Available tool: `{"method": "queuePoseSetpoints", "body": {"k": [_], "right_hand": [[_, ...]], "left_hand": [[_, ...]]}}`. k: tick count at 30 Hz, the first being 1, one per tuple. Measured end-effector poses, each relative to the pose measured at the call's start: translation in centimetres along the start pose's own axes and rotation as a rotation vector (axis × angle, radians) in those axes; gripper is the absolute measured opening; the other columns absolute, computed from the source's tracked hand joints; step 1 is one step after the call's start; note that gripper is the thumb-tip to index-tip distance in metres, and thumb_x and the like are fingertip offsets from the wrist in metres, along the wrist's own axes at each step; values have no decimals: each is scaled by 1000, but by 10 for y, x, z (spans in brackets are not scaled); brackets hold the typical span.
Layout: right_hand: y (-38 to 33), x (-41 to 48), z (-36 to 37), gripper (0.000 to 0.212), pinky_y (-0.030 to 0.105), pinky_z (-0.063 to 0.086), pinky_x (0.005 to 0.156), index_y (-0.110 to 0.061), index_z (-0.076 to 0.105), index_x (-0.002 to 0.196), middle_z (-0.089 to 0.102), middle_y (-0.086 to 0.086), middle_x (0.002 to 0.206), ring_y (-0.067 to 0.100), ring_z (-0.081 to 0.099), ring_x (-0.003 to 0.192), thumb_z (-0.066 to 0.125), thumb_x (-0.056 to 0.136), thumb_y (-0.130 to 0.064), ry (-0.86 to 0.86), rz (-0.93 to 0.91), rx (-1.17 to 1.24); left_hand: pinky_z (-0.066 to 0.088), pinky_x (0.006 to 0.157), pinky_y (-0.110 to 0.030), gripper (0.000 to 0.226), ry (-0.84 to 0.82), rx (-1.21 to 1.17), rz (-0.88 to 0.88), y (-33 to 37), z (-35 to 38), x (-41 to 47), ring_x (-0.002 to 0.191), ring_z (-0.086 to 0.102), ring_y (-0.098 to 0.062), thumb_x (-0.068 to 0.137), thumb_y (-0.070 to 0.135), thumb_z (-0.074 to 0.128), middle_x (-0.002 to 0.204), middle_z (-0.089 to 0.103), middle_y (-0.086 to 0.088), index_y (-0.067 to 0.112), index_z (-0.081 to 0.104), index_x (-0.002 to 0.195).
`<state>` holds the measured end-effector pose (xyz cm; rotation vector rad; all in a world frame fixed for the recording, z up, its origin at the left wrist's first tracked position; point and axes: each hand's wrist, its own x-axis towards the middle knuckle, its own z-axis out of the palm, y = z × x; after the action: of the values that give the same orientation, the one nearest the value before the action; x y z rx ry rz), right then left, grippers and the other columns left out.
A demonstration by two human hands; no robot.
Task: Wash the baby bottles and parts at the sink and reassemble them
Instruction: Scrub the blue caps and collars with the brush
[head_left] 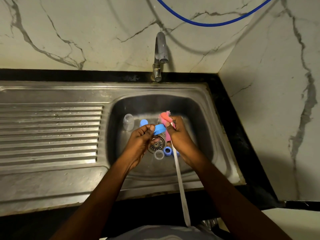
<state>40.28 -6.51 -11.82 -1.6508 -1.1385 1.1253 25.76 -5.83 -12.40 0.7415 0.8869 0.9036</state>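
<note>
Brush point(180, 179): its white handle is running from the 6 o'clock edge of the sink point(121, 108) up into the right hand point(178, 135), which is gripping it just under the pink sponge point(164, 117). Left hand point(140, 141): is pinching the blue cap point(159, 129) by its rim, thumb against fingertips, above the drain point(156, 144); both hands are working close together, with the sponge just beside the cap at its 1 o'clock. Clear ring point(159, 155) and blue ring point(167, 150): are lying side by side at the drain's 6 o'clock. Blue piece point(143, 122) and bottle point(129, 122): are lying at the drain's 10 o'clock, bottle farther left. Tap point(160, 56): is standing at the sink's 12 o'clock; no stream is showing. Step, as judged: scrubbing the cap. Handling notes: gripping close to the sponge is giving better control than the long handle would; the left fingers should be turning the cap while the sponge is pressing into its inner threads; a wet rim pinch is likely slipping easily, so keeping the cap low over the sink is limiting any drop toward the drain.
</note>
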Motion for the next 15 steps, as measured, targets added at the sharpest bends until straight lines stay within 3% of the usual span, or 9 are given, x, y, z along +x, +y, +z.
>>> {"method": "queuePoseSetpoints", "body": {"k": [2, 4, 7, 11, 15], "right_hand": [[-6, -4, -2, 31, 37, 55, 74, -15, 56, 109, 62, 1, 100, 15, 65, 87, 56, 94, -42, 37, -6, -6], [-15, -11, -3, 21, 26, 52, 85, -16, 61, 110, 65, -1, 108, 10, 63, 99, 60, 95, -32, 71, -68, -28], [-21, -12, -6, 6, 26, 45, 74, -10, 61, 95, 61, 3, 93, 17, 59, 88, 62, 94, -16, 84, -232, -224], [-26, -8, -16, 13, 28, 44, 80, -13, 65, 106, 53, -8, 91, 14, 52, 92, 57, 95, -14, 91, -282, -436], [-31, -14, -21, 19, 24, 40, 83, -12, 70, 109, 47, -27, 84, 10, 50, 92, 57, 96, -14, 71, -341, -401]], "left_hand": [[53, 78, -28, 21, -25, 183, 1, 1, -1, 2, 89, 64, -19, 99, 21, 53, 97, 70, -11, 8, 70, 102], [48, 68, -19, 22, -61, 366, -16, 4, 1, 4, 76, 62, -7, 101, 17, 51, 82, 67, 2, 11, 68, 90], [46, 62, -17, 25, -77, 405, -75, 8, 2, 9, 63, 55, -5, 101, 12, 51, 73, 59, -4, 8, 67, 82], [46, 75, -29, 24, -68, 346, -109, 13, 0, 13, 78, 56, -23, 92, 24, 58, 88, 62, -16, 3, 70, 88], [51, 92, -30, 22, -77, 390, 0, 16, -2, 11, 100, 68, -19, 95, 23, 63, 104, 74, -8, 6, 73, 104]]}}
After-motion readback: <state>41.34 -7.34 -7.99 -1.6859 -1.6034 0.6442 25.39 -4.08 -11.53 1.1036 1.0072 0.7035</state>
